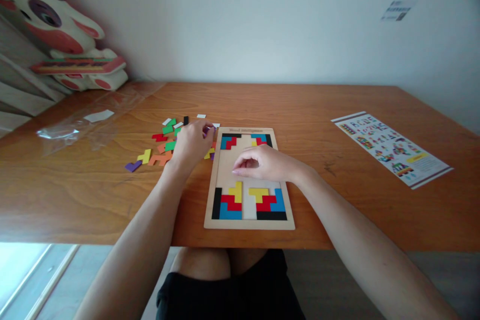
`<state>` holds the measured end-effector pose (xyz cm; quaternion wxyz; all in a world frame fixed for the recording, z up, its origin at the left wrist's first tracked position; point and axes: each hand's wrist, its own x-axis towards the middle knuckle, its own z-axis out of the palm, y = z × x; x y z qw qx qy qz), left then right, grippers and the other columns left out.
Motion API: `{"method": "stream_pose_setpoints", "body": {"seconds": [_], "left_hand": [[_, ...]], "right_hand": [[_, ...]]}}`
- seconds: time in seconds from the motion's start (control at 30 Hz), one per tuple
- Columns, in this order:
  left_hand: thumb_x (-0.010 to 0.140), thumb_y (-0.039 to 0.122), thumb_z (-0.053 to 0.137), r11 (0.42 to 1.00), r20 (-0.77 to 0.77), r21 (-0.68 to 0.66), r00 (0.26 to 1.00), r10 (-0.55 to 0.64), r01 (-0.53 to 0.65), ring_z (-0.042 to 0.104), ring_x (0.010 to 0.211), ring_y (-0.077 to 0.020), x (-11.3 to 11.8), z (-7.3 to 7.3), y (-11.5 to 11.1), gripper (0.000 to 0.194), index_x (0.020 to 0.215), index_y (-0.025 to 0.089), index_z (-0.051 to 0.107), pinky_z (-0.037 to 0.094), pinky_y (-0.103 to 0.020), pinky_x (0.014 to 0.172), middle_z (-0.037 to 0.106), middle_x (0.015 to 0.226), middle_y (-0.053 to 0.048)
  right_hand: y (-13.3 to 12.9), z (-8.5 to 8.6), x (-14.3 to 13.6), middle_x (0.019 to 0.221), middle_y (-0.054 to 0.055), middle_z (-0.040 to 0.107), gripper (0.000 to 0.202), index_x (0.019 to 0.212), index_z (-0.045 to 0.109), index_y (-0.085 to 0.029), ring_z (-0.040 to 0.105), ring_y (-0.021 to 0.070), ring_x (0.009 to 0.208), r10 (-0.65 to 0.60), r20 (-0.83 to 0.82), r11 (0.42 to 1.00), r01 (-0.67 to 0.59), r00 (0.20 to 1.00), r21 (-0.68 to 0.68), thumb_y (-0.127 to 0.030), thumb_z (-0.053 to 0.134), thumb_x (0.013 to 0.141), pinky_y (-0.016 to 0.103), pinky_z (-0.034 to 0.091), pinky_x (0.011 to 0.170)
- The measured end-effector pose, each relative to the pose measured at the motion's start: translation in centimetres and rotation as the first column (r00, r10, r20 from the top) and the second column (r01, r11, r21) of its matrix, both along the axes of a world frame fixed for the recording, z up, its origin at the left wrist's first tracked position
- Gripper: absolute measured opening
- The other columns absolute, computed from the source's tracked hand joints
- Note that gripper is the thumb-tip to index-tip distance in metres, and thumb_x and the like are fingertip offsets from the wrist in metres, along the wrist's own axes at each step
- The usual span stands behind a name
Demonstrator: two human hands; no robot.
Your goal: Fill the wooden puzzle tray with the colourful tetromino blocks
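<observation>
A puzzle board (249,225) lies near the front edge of the desk (356,210), its long side pointing to 12 o'clock. It is pale, smooth wood, rectangular with softly rounded corners, a raised rim around a shallow bed and small lettering along the top. Flat, square-stepped tiles sit in its four corners: at 7 o'clock a black bar, blue, a red zigzag and yellow; at 5 o'clock yellow, red, blue and black; at 11 o'clock black, blue and red; at 1 o'clock a similar cluster, partly covered.

The right hand (264,162) is above the board's middle, fingers curled, thumb and index tips nearly together; whether anything is pinched there I cannot tell. Toward 10 o'clock, the left hand (192,141) bends loosely over the loose pieces (160,159), matte orange, green, red, yellow, purple, white and black; its grip is unclear.

At 2 o'clock lies a printed paper leaflet (393,150); near 10 o'clock, a clear, crinkled plastic bag (127,97) and a cow-shaped toy (77,25).
</observation>
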<state>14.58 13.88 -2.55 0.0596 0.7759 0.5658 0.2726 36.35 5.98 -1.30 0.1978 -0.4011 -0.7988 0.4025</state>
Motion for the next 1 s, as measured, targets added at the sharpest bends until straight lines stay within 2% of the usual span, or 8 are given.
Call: {"method": "stream_pose_setpoints", "body": {"seconds": [0.13,0.33,0.47,0.6,0.7,0.8,0.9,1.0], "left_hand": [[0.089,0.026,0.052,0.977,-0.241,0.013,0.948,0.209,-0.212,0.069,0.090,-0.0333,-1.4,0.2,0.3,0.026,0.106,0.018,0.069,0.054,-0.043,0.076,0.073,0.098,-0.016],[0.091,0.025,0.045,0.960,-0.386,-0.034,0.890,0.244,-0.278,0.062,0.109,-0.0358,-1.5,0.7,-0.1,0.035,0.120,0.014,0.062,0.052,-0.047,0.089,0.066,0.116,-0.019],[0.092,0.027,0.044,0.945,-0.409,-0.012,0.864,0.294,-0.327,0.054,0.117,-0.0413,-1.6,0.9,-0.4,0.039,0.124,0.012,0.061,0.052,-0.051,0.086,0.060,0.123,-0.024],[0.090,0.028,0.047,0.943,-0.355,0.037,0.878,0.322,-0.331,0.052,0.115,-0.0426,-1.6,0.7,-0.3,0.039,0.123,0.014,0.063,0.052,-0.054,0.082,0.057,0.124,-0.024],[0.090,0.027,0.049,0.976,-0.305,0.103,0.928,0.213,-0.190,0.053,0.112,-0.0381,-1.1,0.5,-0.1,0.036,0.120,0.015,0.064,0.051,-0.052,0.087,0.058,0.118,-0.021],[0.092,0.024,0.048,0.977,-0.290,0.186,0.956,-0.049,0.107,0.054,0.107,-0.0319,-0.1,0.7,-0.3,0.032,0.118,0.015,0.065,0.049,-0.049,0.093,0.059,0.115,-0.017],[0.095,0.022,0.047,0.889,-0.329,0.214,0.887,-0.324,0.404,0.055,0.104,-0.0268,0.9,0.9,-1.0,0.027,0.114,0.017,0.066,0.050,-0.043,0.092,0.061,0.113,-0.013],[0.096,0.022,0.049,0.808,-0.354,0.186,0.805,-0.476,0.559,0.055,0.100,-0.0237,1.7,0.8,-1.6,0.023,0.110,0.019,0.067,0.051,-0.038,0.087,0.062,0.110,-0.011]], "right_hand": [[0.2,0.3,0.1,0.090,0.005,0.074,0.022,0.094,0.074,-0.017,0.063,0.0135,0.077,-0.045,0.015,0.997,0.044,0.999,0.057,-0.035,0.063,0.092,0.027,0.045,0.068],[0.6,0.2,0.8,0.086,0.004,0.072,0.023,0.091,0.074,-0.017,0.059,0.0129,0.073,-0.135,-0.011,0.987,0.135,0.991,0.083,-0.037,0.062,0.092,0.028,0.042,0.067],[1.1,0.9,1.9,0.085,0.003,0.071,0.028,0.093,0.074,-0.019,0.058,0.0138,0.073,-0.033,0.052,0.997,0.037,0.998,-0.067,-0.045,0.070,0.084,0.027,0.042,0.064],[0.5,2.1,2.5,0.082,0.003,0.070,0.039,0.091,0.072,-0.018,0.059,0.0155,0.072,0.090,0.228,0.984,-0.051,0.970,-0.169,-0.053,0.078,0.075,0.028,0.043,0.062],[-0.7,2.4,2.2,0.083,0.004,0.069,0.044,0.090,0.070,-0.018,0.060,0.0160,0.072,0.051,0.309,0.989,-0.005,0.950,-0.148,-0.057,0.079,0.071,0.028,0.044,0.063],[-1.5,1.8,1.8,0.082,0.004,0.068,0.043,0.083,0.068,-0.019,0.059,0.0165,0.076,0.028,0.315,0.997,-0.006,0.949,-0.072,-0.058,0.080,0.070,0.028,0.043,0.064],[-1.2,1.0,1.7,0.076,0.002,0.065,0.040,0.079,0.067,-0.020,0.056,0.0149,0.069,0.021,0.307,0.997,0.004,0.952,-0.081,-0.056,0.081,0.069,0.028,0.041,0.059],[-0.7,0.5,2.1,0.072,0.000,0.063,0.039,0.083,0.068,-0.020,0.053,0.0131,0.062,-0.023,0.279,0.989,0.063,0.960,-0.136,-0.055,0.080,0.071,0.027,0.038,0.056]]}}
